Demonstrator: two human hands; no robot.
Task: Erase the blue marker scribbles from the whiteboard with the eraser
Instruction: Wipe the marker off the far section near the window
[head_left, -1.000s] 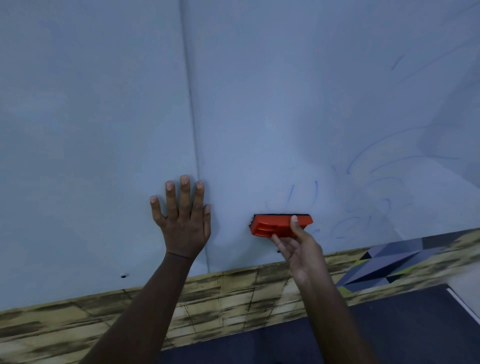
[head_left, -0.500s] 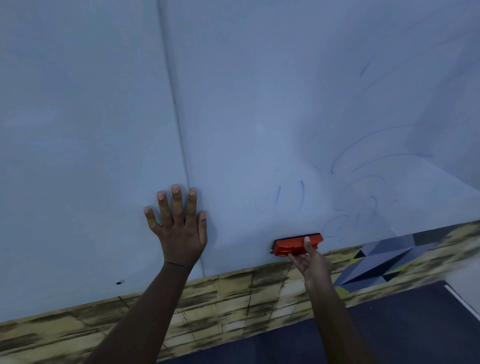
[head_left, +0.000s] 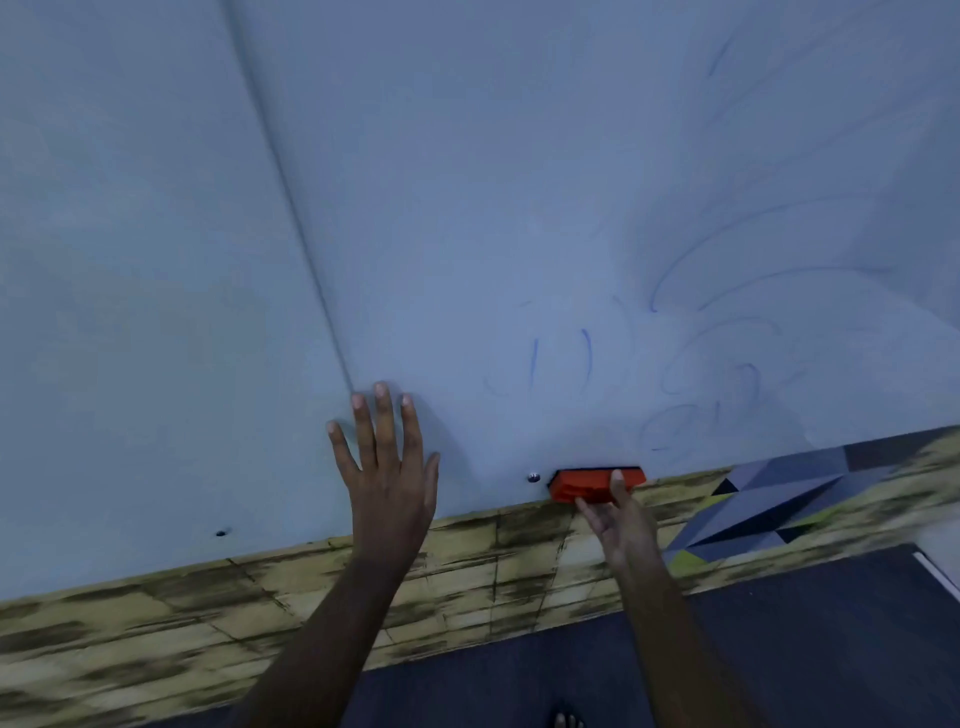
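Orange eraser lies lengthwise along the whiteboard's bottom edge.

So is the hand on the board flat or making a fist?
Flat: the left hand presses the whiteboard with straight, spread fingers.

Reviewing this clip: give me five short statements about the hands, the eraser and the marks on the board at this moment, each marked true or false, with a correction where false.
1. The right hand holds the orange eraser. True.
2. The eraser sits high on the whiteboard. False: it is at the board's bottom edge.
3. The left hand rests flat on the board with fingers spread. True.
4. All blue marker scribbles are gone. False: strokes and loops remain above and to the right of the eraser.
5. The left hand grips a marker. False: it holds nothing.
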